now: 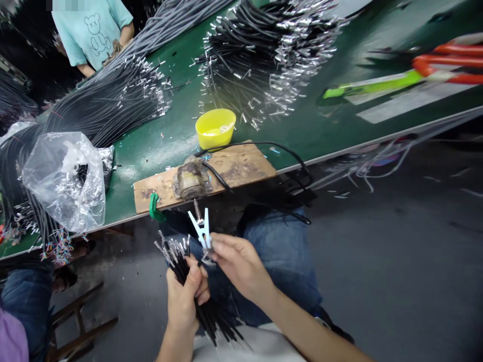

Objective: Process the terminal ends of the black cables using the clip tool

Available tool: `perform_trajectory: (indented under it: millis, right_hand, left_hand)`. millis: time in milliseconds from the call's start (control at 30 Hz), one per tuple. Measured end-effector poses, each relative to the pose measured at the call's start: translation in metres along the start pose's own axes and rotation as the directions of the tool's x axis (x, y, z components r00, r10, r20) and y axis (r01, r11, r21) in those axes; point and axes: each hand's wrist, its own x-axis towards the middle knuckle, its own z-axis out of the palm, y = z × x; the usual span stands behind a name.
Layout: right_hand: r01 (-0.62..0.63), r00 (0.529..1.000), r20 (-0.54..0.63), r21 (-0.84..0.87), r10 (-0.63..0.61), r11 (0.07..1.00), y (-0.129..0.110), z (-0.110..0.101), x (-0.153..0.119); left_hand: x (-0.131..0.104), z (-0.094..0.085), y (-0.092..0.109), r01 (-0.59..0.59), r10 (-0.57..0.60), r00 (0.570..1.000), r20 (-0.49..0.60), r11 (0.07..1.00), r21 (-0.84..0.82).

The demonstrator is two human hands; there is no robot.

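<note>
My left hand is closed around a bundle of short black cables, whose silvery stripped ends stick out above my fingers. My right hand is closed in a pinch at the lower end of a light blue clothespin. Something small and silvery shows by its fingertips, but I cannot tell what it is. Behind the clothespin, a thin metal shaft points from a small grimy motor fixed on a wooden board.
A green clamp grips the board's left edge. On the green table are a yellow bowl, piles of black cables, grey cables, a plastic bag and orange-handled pliers. Across it stands a person.
</note>
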Motion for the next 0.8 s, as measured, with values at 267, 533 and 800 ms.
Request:
perform_trajectory:
  millis: [267, 533, 800]
  right_hand:
    - [0.059, 0.988, 0.148, -0.061, -0.05, 0.996, -0.015, -0.002, 0.003]
    - [0.569, 0.758, 0.06, -0.549, -0.65, 0.613, -0.004, 0.005, -0.003]
    - [0.64, 0.76, 0.279, -0.482, -0.588, 0.599, -0.009, -0.006, -0.009]
  left_hand:
    - [0.0, 0.003, -0.004, -0.012, 0.012, 1.0, -0.007, 0.999, 0.039]
    - [-0.004, 0.01, -0.01, -0.172, 0.207, 0.968, -0.144, 0.959, 0.224]
    - [-0.002, 0.005, -0.003, -0.34, 0.469, 0.853, -0.23, 0.833, 0.437]
